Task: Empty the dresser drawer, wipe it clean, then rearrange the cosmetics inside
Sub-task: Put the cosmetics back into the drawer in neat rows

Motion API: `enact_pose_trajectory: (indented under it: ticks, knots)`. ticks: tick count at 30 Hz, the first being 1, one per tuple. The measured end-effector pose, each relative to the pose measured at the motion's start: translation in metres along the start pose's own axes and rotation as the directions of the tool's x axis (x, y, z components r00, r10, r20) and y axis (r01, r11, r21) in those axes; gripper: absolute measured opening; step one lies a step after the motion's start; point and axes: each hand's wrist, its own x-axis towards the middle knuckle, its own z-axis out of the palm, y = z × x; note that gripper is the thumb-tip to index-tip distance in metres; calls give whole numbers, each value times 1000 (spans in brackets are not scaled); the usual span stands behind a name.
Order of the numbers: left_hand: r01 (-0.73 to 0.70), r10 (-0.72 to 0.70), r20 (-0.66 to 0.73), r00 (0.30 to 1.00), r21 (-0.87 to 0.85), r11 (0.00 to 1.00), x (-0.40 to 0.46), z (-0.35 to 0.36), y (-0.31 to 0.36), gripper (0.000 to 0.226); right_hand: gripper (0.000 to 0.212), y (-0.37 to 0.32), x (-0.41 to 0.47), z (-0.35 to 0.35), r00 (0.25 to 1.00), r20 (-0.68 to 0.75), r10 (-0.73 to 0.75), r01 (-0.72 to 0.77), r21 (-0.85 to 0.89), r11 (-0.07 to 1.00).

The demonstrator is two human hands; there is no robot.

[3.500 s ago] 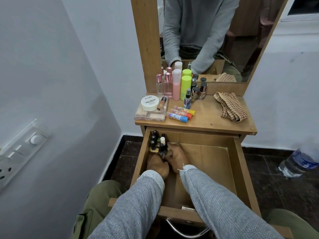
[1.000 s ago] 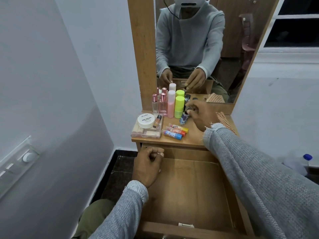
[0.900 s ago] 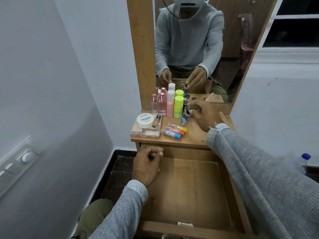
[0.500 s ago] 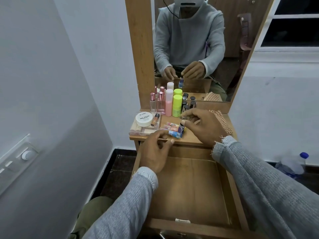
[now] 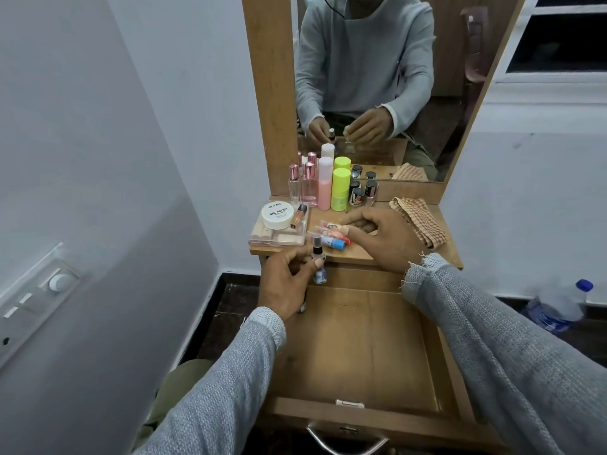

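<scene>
- Drawer [image 5: 361, 349]: pulled fully out and bare inside. 3.5 s ago small bottles stood in its far-left corner; none remain. Emptying appears complete, and wiping or restocking is judged next.
- Left hand [image 5: 285, 284]: 1 s ago it rested clenched and empty on the drawer's far edge. It now hovers over the far-left corner, thumb and fingers pinching a small spray bottle [image 5: 318, 264] upright.
- That bottle stood at the back of the dresser top [image 5: 361, 251] 1 s ago and was handed across from the right hand; it is judged to be heading into the drawer.
- Right hand [image 5: 384, 238]: back from the rear row, palm down over the dresser top, fingertips on the lip balm tubes [image 5: 331, 238]. Whether it grips one cannot be told.
- Checked cloth [image 5: 420, 221]: lies unmoved on the right of the top.
- Tall bottles [image 5: 328, 185]: remain standing against the mirror.
</scene>
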Motion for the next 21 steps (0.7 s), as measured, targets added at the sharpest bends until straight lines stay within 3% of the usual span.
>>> enact_pose_trajectory:
  ticks: [4,8,12,17,19,21]
  knots:
    - [59,-63,-58,996,-68,996,3,-6,3,14,14,14,-2,-6,996,-36,87,-90,-75,993]
    - [60,-66,-61,996,-92,994,18,-6,12,14,17,16,-9,-5,997,-12,80,-81,-48,996]
    - [64,-65,-5,998,-102,993,25,11,18,16,39,17,-12,8,991,121,58,-60,12,998]
    - [72,-60,83,995,-151,986,26,36,28,20,30,20,-16,6,997,50,63,-63,-10,998]
    - [14,-5,116,993,-79,997,27,40,30,16,24,24,-18,-4,996,25,88,-87,-59,994]
    - [-75,62,118,991,107,991,32,37,30,14,25,31,-18,-15,989,-69,134,-140,-102,985]
